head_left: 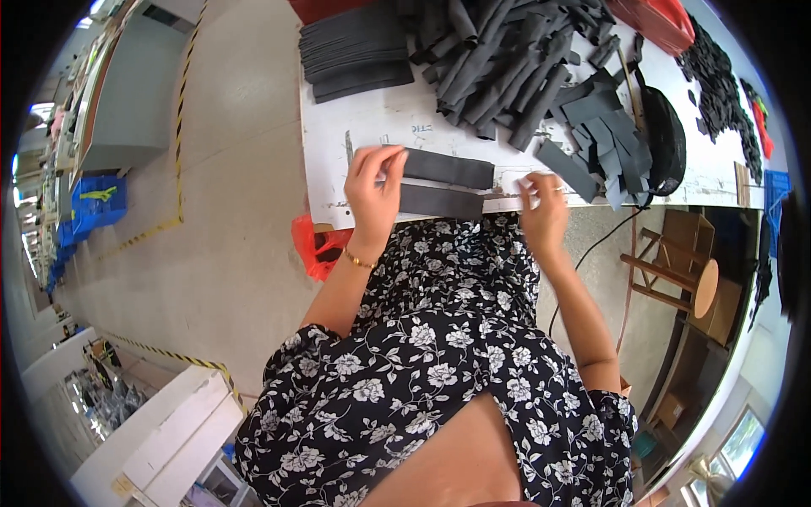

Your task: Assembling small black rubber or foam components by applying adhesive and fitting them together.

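Two dark grey fabric strips lie one beyond the other along the near edge of the white table. My left hand [374, 190] pinches the left end of the farther strip [448, 169], its lower fingers close to the nearer strip [441, 203]. My right hand [545, 207] hovers just off the strips' right ends, fingers curled toward the thumb. A pale patch shows by its fingertips; whether it is held is too blurred to make out.
Beyond my hands the white table [338, 127] bears a neat stack of dark strips [355, 51], a heap of rolled pieces [507, 68] and loose flat pieces [608, 135]. A black round-edged object [663, 139] stands at right. A wooden stool [676, 279] is below, and a red bag [314, 249] hangs left.
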### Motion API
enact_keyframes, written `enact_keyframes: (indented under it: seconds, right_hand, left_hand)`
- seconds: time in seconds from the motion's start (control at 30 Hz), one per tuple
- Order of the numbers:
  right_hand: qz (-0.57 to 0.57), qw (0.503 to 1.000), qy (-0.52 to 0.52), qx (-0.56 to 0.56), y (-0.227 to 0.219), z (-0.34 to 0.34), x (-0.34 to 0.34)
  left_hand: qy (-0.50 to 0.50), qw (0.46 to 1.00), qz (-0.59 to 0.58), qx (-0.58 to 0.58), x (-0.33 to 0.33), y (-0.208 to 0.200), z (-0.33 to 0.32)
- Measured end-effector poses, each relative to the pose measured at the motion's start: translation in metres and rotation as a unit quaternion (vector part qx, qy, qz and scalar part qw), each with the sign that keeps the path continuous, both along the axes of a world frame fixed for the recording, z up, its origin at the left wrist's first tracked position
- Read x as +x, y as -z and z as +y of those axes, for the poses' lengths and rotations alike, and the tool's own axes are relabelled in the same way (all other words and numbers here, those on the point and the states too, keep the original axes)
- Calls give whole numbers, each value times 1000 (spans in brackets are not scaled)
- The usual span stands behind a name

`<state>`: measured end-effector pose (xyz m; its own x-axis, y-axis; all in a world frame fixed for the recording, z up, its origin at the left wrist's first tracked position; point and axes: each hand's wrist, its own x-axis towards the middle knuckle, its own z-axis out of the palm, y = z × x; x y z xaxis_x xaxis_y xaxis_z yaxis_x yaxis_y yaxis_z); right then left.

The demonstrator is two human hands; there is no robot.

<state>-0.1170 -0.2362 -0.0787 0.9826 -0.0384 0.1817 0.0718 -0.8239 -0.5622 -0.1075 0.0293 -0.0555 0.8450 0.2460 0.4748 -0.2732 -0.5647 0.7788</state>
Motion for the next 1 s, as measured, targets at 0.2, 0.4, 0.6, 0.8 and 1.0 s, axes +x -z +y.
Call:
enact_keyframes:
  seconds: [0.2, 0.4, 0.6, 0.8, 1.0]
  right_hand:
    - [-8, 938, -78, -339, 27, -97, 40]
    - [-121, 880, -198, -416, 36, -95, 39]
    - [-19, 906, -216, -364, 9, -86, 42]
    - [-194, 960, -106, -169, -10, -94, 43]
    - [-196, 947, 3, 255, -91, -41, 50]
  left_hand:
    - [134, 991, -17, -20, 105, -11, -95]
    - [55, 996, 20, 65, 143, 18, -113]
    - [120, 971, 156, -138, 126, 8, -85]
    - [249, 784, 263, -505, 80, -15, -77]
    - [308, 697, 303, -573, 60, -36, -63]
